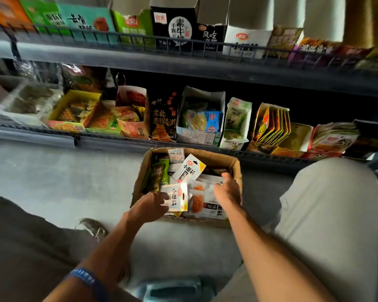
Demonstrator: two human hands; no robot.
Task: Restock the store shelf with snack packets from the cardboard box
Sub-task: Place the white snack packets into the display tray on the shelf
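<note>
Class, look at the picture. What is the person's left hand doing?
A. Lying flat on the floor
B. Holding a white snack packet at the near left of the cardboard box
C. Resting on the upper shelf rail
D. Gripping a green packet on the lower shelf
B: the left hand has its fingers curled on a white snack packet inside the cardboard box on the floor.

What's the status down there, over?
Left hand pinches a white packet. Right hand open, inside the cardboard box. Nothing blocking.

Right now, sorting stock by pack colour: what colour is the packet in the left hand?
Mostly white with black lettering, seen in the head view: the packet held by the left hand.
</note>
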